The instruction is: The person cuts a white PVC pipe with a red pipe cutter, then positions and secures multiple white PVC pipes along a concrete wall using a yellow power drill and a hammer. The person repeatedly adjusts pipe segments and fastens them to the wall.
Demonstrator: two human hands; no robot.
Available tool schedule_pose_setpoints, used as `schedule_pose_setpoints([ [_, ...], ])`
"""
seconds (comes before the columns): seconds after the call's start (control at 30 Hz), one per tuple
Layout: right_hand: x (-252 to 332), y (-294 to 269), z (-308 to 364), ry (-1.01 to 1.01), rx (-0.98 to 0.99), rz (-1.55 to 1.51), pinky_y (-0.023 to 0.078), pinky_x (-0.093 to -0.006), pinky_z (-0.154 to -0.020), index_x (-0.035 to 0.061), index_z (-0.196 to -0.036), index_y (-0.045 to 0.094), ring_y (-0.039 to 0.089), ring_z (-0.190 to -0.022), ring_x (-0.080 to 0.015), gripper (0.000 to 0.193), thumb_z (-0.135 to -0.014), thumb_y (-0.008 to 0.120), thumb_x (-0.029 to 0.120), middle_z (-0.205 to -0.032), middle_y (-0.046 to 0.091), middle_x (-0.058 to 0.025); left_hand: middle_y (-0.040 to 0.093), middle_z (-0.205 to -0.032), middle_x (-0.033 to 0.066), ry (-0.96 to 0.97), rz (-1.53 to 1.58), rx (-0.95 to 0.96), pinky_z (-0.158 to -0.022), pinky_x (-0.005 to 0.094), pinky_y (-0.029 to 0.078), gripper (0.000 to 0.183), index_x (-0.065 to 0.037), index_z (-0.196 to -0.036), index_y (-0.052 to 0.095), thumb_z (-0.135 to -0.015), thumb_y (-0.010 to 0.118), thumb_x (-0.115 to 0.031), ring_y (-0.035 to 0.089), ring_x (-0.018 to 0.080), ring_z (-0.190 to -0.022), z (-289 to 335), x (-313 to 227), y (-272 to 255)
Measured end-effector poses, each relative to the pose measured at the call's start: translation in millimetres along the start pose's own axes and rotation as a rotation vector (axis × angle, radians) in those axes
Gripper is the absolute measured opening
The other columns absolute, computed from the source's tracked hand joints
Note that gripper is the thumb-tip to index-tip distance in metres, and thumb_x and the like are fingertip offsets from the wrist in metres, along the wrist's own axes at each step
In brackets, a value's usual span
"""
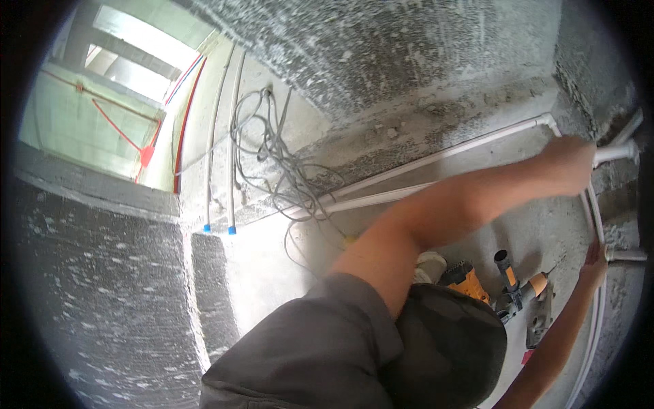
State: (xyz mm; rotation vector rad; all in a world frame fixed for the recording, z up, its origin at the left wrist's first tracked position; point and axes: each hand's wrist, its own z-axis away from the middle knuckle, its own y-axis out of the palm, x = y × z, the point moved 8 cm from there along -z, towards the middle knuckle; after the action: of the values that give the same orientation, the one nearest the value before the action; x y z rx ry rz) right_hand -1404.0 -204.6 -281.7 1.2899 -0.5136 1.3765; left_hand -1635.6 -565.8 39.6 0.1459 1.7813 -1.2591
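My left hand is closed at the far right, its fist around a white plastic pipe whose end sticks out beyond the fingers toward the wall. Below it, my right hand grips a thin white pipe that runs along the foot of the right wall. A short pipe stub comes out of the wall beside that hand. The fingertips of both hands are partly hidden.
On the floor lie an orange and black power tool and a black and orange tool with a tube-shaped part. White pipes follow the far wall. A tangled grey cable hangs near capped conduits. A window opening is upper left.
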Motion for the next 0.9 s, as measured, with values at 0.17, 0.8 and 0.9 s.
schedule_pose_setpoints([
  [0.17,4.4,1.8,-9.0,0.017,0.051,0.043,0.057,-0.0367,-0.105,-0.0101,-0.127,0.063,0.069,-0.116,-0.0273,0.033,-0.106,0.06,0.016,-0.123,0.07,-0.0204,0.074,-0.087,0.0262,0.083,-0.079,-0.1,-0.077,0.0464,0.061,0.018,0.004,-0.091,0.077,-0.076,0.071,-0.004,0.075,0.0402,-0.085,-0.9,8.5,15.1],
  [0.8,16.5,69.3,98.4,-0.015,-0.26,-0.167,0.062,-0.0352,-0.066,-0.0013,-0.101,0.067,0.073,-0.076,-0.0233,0.013,-0.091,0.073,0.001,-0.091,0.073,-0.0106,0.071,-0.104,0.0245,-0.047,-0.34,-0.062,-0.085,0.0527,0.056,0.033,-0.001,-0.126,0.067,-0.096,0.059,-0.014,0.07,0.0424,-0.098,54.6,110.5,-4.9],
  [0.9,34.3,56.4,109.9,-0.03,-0.351,-0.177,0.063,-0.0345,-0.065,-0.0049,-0.103,0.065,0.076,-0.077,-0.026,0.014,-0.092,0.073,0.001,-0.092,0.074,-0.0132,0.07,-0.112,0.0255,-0.13,-0.448,0.008,-0.087,0.0525,0.054,0.051,-0.009,-0.148,0.05,-0.098,0.06,-0.012,0.069,0.0442,-0.103,45.9,112.2,-1.7],
])
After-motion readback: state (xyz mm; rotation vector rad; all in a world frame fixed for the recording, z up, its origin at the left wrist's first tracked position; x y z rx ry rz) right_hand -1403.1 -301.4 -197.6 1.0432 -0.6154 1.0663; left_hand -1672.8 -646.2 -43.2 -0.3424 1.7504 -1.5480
